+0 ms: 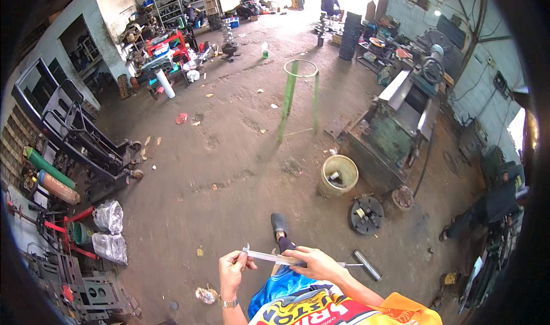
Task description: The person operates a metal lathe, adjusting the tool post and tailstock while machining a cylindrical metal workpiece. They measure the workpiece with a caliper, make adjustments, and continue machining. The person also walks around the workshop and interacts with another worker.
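Note:
A silvery vernier caliper (pixel 267 257) lies crosswise in front of my body, its thin end sticking out past my right wrist. My left hand (pixel 231 272), with a metal watch at its wrist, pinches the jaw end; whether a small piece sits there too I cannot make out. Over the middle of the caliper my right hand (pixel 311 262) is closed, thumb side toward the sliding part. On the floor to the right of my hands lies a shiny metal cylinder (pixel 367 265).
Ahead stand a green ring-topped stand (pixel 291 99), a pale bucket (pixel 324 183) with parts in it, a round chuck (pixel 366 216) and a big lathe (pixel 389 133). A pallet stacker (pixel 74 130) and gas cylinders (pixel 59 187) are at left. A person (pixel 330 4) sits far off.

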The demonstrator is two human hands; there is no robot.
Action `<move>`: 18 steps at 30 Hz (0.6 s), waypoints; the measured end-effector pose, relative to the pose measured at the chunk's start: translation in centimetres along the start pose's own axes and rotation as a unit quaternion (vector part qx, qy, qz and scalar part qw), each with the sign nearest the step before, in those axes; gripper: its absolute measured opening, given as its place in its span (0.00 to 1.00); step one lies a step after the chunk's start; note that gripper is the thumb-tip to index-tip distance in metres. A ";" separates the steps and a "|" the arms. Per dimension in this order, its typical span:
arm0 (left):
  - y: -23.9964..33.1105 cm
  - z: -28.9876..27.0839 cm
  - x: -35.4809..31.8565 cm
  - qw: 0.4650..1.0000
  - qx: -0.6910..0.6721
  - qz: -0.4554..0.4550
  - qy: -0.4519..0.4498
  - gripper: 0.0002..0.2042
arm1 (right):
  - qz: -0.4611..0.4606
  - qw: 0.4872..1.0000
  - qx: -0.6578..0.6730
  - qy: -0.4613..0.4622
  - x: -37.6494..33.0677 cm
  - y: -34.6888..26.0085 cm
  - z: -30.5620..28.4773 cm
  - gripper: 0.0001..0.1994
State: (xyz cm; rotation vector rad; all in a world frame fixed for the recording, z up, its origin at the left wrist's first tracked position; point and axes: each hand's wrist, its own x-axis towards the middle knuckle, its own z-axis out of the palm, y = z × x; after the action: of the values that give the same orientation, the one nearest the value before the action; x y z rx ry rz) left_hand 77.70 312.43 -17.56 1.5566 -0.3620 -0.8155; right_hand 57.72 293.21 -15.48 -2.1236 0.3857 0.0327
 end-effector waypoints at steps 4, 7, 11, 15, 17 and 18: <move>3.3 -3.6 12.2 0.992 -0.021 0.025 0.120 0.16 | -0.014 0.998 -0.055 -0.010 13.7 3.7 -6.3 0.26; 7.9 -6.7 20.8 0.980 0.056 0.068 0.180 0.15 | -0.038 0.987 -0.155 0.020 23.7 4.6 -13.1 0.24; 13.5 -7.7 31.7 0.970 0.090 0.093 0.205 0.13 | -0.095 0.978 -0.182 0.020 37.0 3.2 -21.9 0.24; 15.5 -5.4 42.4 0.987 0.056 0.048 0.141 0.19 | -0.140 0.980 -0.138 0.026 48.1 1.7 -27.3 0.24; 16.0 -4.8 48.5 0.988 0.102 0.050 0.103 0.29 | -0.141 0.986 -0.087 0.011 53.3 1.9 -29.0 0.25; 16.3 -4.7 51.4 0.993 0.052 0.045 0.094 0.31 | -0.139 0.989 -0.059 0.007 55.6 2.4 -29.8 0.25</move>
State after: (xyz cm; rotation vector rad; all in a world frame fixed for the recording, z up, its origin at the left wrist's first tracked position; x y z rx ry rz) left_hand 120.50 279.27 -16.74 1.6873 -0.3389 -0.5814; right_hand 106.14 252.98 -10.44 -2.2788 0.0956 -0.1240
